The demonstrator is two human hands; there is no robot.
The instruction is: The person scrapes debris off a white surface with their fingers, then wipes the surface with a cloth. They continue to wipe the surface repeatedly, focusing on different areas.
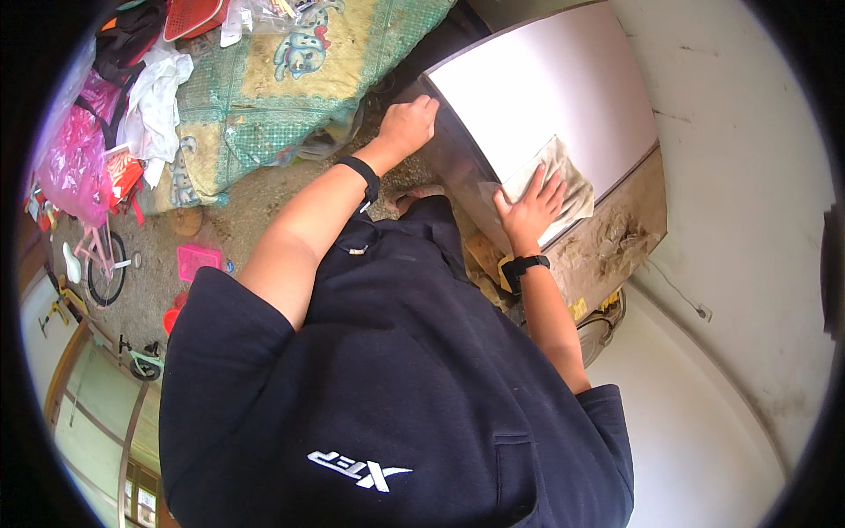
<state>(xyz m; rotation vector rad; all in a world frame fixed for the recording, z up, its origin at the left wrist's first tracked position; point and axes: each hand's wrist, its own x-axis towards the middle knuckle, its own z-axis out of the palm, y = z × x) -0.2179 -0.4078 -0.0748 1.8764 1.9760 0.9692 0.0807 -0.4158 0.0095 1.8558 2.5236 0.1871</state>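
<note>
My right hand (533,204) lies flat with spread fingers on a greyish-white cloth (573,188). The cloth is on the smooth white top (521,86) of a dark-sided piece of furniture, near its front corner, one part folded over. My left hand (410,124) is curled into a loose fist beside the dark side panel (462,148), and I see nothing in it. Whether its knuckles touch the panel, I cannot tell. Both wrists wear black bands.
A dusty brown surface (610,244) with debris adjoins the white top, along a pale wall (726,132). Left stands a table with a patterned cover (264,125), bearing plastic bags (82,152) and a red basket (195,16). A pink basket (198,259) and small bike (105,267) are on the floor.
</note>
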